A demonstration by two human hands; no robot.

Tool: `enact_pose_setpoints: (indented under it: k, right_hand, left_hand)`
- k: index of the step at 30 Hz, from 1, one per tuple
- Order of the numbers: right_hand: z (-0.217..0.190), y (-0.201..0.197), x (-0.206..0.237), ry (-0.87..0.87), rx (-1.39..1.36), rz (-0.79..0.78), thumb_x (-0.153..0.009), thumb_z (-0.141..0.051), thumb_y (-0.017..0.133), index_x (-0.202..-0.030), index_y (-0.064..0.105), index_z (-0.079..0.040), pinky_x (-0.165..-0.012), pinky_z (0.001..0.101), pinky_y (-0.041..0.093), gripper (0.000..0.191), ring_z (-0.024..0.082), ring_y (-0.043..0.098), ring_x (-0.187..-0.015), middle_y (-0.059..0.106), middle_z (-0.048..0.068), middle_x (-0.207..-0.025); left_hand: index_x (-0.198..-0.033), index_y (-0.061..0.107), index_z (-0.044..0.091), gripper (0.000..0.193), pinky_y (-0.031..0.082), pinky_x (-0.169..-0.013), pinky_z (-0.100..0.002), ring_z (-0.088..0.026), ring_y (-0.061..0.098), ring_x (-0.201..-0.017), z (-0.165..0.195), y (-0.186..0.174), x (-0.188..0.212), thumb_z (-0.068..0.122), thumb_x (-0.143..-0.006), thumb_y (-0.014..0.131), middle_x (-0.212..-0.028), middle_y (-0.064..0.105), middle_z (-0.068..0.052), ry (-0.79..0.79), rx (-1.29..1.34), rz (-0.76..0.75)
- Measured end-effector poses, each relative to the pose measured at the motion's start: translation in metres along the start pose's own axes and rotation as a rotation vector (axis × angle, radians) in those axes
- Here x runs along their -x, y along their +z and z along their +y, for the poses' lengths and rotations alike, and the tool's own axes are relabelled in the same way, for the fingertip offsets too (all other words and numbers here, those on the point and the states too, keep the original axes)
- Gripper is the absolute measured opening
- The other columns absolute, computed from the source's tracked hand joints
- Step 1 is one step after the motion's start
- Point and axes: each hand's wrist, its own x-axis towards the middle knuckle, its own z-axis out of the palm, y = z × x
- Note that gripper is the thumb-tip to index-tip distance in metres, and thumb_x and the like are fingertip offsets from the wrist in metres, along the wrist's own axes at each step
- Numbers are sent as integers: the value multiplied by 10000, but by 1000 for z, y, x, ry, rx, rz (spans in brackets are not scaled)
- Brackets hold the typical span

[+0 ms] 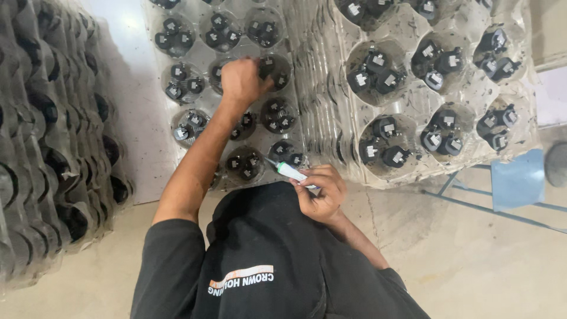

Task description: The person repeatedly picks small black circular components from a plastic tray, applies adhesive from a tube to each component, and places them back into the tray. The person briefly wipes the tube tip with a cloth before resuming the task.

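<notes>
Dark clothing fills the lower frame; above it the right hand is clamped on a white pen-like applicator beside the clear plastic tray. Farther out, the left hand is closed over a small black component in a tray pocket. Neighbouring components could be dislodged by the reaching forearm; the left fingertips are hidden.

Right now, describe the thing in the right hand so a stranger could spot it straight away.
Find the clear plastic tray of round wells holding small black parts. Below its near edge, the right hand holds a slim white tube with a green band: the only pale, pen-like object among black parts.
</notes>
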Motion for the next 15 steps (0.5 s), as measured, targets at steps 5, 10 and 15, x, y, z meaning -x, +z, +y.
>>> enact_pose_setpoints:
  k: [5, 10, 15]
  right_hand:
    - [4, 2, 7, 16, 4, 74, -778, 28, 860, -946, 608, -58, -719, 350, 562, 315, 258, 707, -818, 700, 124, -926]
    - [2, 3, 15, 77, 19, 136, -806, 33, 857, -963, 577, -66, -758, 305, 604, 335, 248, 731, -865, 680, 149, -968]
    - [-5, 4, 15, 184, -207, 201, -885, 51, 814, -1044, 510, -84, -838, 357, 630, 369, 264, 703, -984, 646, 177, -1085]
  left_hand:
    - [-1115, 716, 12, 295, 541, -658, -323, -190, 698, -768, 9, -51, 51, 108, -848, 796, -937, 764, -78, -394, 1042, 149]
    - [-1226, 655, 6, 401, 650, -849, -323, -148, 731, -920, 13, -71, 124, -122, -850, 712, -1055, 730, -56, -586, 1764, 79]
    - [-1245, 653, -66, 420, 618, -947, -344, -184, 702, -1026, 32, -90, 167, -208, -868, 774, -1155, 715, -136, -571, 1860, 101]
